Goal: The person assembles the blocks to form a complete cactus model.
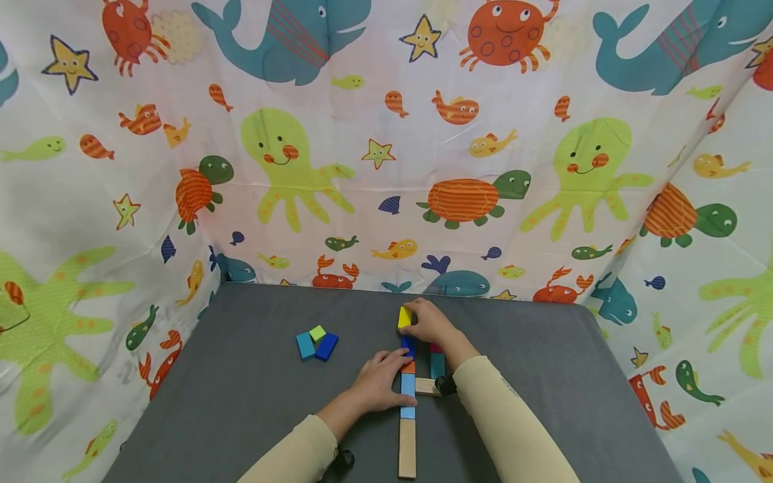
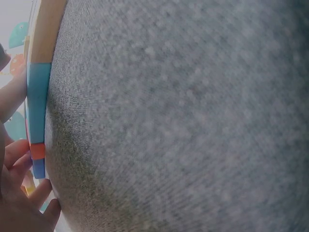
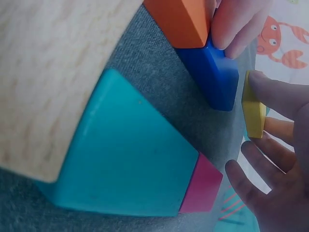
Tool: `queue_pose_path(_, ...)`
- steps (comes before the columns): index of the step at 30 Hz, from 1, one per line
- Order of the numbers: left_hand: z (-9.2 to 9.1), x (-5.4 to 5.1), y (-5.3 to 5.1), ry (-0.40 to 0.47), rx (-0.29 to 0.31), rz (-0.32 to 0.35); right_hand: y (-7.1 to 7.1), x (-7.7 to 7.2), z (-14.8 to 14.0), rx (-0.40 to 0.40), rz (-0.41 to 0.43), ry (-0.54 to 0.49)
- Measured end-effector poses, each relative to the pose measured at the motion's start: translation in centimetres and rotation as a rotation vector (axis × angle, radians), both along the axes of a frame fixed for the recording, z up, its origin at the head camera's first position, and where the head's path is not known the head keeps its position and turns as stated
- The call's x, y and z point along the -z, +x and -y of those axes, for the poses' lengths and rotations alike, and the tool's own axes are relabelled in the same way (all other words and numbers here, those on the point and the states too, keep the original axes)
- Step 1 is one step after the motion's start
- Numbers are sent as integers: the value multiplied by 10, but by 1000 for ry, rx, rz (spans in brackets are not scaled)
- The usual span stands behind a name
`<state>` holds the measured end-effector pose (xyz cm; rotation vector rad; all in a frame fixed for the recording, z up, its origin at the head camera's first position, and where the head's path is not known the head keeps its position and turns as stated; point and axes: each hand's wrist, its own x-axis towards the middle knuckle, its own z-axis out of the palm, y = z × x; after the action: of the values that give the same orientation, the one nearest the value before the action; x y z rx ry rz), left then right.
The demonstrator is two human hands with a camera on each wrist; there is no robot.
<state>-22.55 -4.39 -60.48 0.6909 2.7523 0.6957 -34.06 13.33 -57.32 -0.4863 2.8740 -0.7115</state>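
Observation:
A line of blocks runs away from me: a bare wood block [image 1: 407, 449], light blue blocks [image 1: 408, 384], an orange block [image 1: 409, 367] and a dark blue block [image 1: 408, 345]. At its far end my right hand [image 1: 433, 323] pinches a yellow block [image 1: 404, 318] between thumb and fingers. In the right wrist view, a gap shows between the yellow block [image 3: 253, 108] and the dark blue block [image 3: 212, 77]. Spread along the line's left side, my left hand [image 1: 377, 381] touches it, thumb by the light blue part and fingertips by the orange and dark blue blocks.
Right of the line, a short wood block [image 1: 426, 387] juts out, with a teal block [image 1: 437, 366] and a magenta block [image 3: 202, 186] beyond it. A light blue block [image 1: 305, 346], a green block [image 1: 317, 333] and a blue block [image 1: 327, 347] lie to the left.

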Motion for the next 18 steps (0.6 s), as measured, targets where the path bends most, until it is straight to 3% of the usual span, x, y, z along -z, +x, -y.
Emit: queue_pose_path(18,0,5,-2,-8,0,-7,3,-1,-4,-34,51,24)
